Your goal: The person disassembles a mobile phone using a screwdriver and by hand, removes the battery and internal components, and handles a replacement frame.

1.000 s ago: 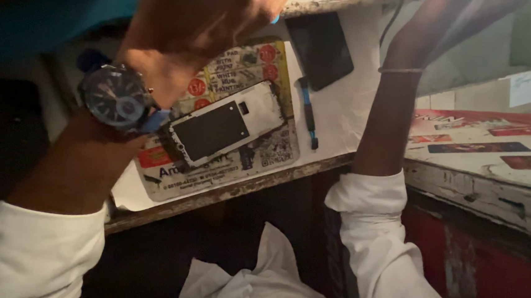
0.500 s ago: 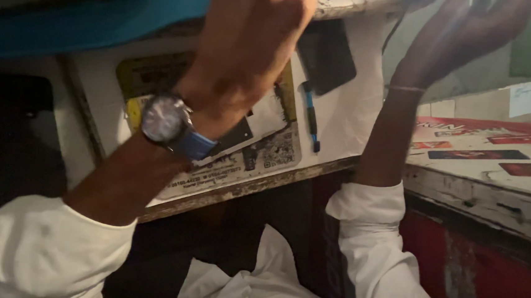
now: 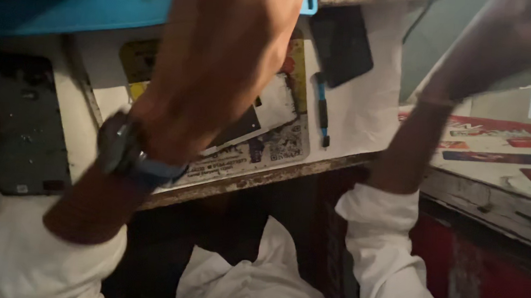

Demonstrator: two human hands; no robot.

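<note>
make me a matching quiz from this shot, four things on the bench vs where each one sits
Things:
1. wristwatch
2. blue-handled tool
3. dark phone back panel
4. blue mat

Places:
a. far left of the bench, lying flat
b. on the left hand's wrist
c. along the top left, at the back of the bench
d. on the white surface, just below the black slab

Pairs: 1-b, 2-d, 3-a, 4-c
</note>
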